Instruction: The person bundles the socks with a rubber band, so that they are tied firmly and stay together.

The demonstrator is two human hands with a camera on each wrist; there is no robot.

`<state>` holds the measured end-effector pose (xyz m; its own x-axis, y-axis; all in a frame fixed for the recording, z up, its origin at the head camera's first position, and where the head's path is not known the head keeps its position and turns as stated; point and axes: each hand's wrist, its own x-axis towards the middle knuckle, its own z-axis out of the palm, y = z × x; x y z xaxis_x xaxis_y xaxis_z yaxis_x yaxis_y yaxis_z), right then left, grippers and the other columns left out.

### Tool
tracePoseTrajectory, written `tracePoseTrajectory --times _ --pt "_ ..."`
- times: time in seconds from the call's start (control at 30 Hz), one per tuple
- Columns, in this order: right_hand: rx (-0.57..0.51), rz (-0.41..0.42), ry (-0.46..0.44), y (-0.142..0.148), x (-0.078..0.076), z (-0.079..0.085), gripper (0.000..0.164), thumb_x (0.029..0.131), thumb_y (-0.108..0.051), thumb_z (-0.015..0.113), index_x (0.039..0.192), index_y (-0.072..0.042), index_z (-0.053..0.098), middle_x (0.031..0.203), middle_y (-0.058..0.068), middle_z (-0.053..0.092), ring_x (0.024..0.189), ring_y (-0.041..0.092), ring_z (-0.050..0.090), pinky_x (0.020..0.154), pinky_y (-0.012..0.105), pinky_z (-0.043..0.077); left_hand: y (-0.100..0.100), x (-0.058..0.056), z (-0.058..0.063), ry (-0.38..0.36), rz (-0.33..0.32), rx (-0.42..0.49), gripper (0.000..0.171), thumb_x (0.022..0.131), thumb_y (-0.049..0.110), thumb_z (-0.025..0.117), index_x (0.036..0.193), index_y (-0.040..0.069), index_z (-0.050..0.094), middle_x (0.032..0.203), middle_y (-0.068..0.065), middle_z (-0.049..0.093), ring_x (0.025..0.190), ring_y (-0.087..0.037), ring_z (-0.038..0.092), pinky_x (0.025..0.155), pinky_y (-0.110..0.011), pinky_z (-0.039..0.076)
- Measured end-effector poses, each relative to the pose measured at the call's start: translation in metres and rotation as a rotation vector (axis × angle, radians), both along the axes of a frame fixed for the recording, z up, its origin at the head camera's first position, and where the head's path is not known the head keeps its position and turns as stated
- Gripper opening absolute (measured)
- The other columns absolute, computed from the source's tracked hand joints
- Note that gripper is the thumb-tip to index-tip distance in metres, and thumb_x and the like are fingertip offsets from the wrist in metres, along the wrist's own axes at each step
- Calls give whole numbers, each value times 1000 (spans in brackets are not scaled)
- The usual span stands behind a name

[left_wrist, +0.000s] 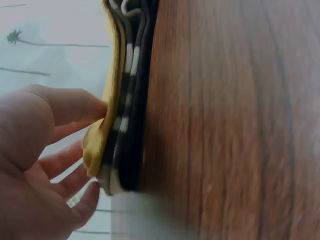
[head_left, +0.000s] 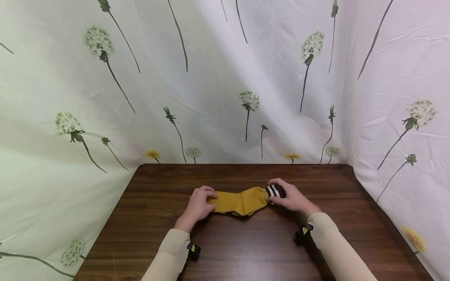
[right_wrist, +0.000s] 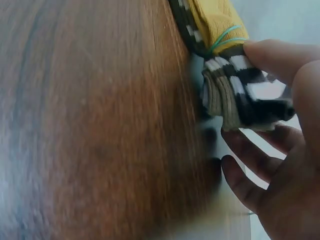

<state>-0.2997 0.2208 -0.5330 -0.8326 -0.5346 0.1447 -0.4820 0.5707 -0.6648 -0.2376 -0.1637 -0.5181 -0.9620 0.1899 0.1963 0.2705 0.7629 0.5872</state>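
Note:
A bundle of mustard-yellow socks point(head_left: 242, 201) lies lengthwise on the brown table, its black-and-white striped cuffs point(head_left: 273, 191) at the right. Several layers show along its side in the left wrist view, yellow over dark striped fabric point(left_wrist: 125, 95). My left hand point(head_left: 199, 203) holds the left end, thumb on the near side and fingers on the far side. Around the cuff end, my right hand point(head_left: 293, 199) has its thumb and fingers bent. A thin green loop point(right_wrist: 227, 37) circles the bundle beside the cuffs in the right wrist view.
The dark wood-grain table point(head_left: 239, 246) has rounded far corners. White cloth point(head_left: 218, 86) printed with dandelions hangs behind it and along both sides. A small black device is strapped on each wrist, one at the left sleeve point(head_left: 193, 251), one at the right sleeve point(head_left: 302, 233).

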Motion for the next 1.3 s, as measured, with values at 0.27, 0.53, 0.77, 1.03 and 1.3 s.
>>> tracePoseTrajectory --times 0.27,0.53,0.77,1.03,1.3 --pt "17 24 35 4 -1 -1 38 102 -24 72 139 -21 62 116 4 68 85 16 61 73 34 53 -14 4 -1 -54 -2 3 22 86 2 81 108 5 81 128 -18 67 123 -44 58 109 -58 45" --pt "55 30 108 2 0 -6 24 101 -23 73 126 -20 73 118 1 69 97 17 59 85 41 52 -21 7 -4 -68 27 12 23 86 2 82 108 6 80 126 -17 67 121 -42 61 107 -56 48" --pt "64 20 95 2 -1 -6 27 98 -24 76 125 -20 73 118 4 69 97 18 59 86 42 52 -25 8 -5 -71 33 15 23 87 4 82 109 8 80 127 -15 67 122 -39 61 107 -54 48" --pt "80 18 100 6 0 1 34 95 -25 79 128 -18 71 122 8 68 102 23 60 89 47 51 -21 3 0 -86 33 15 23 89 5 82 112 10 79 130 -14 66 124 -38 61 107 -53 49" --pt "95 -10 106 13 3 -1 35 94 -24 81 127 -17 72 122 7 69 104 23 60 90 46 51 -15 -2 1 -91 4 24 23 90 5 81 112 10 79 131 -14 66 125 -37 60 109 -52 48"
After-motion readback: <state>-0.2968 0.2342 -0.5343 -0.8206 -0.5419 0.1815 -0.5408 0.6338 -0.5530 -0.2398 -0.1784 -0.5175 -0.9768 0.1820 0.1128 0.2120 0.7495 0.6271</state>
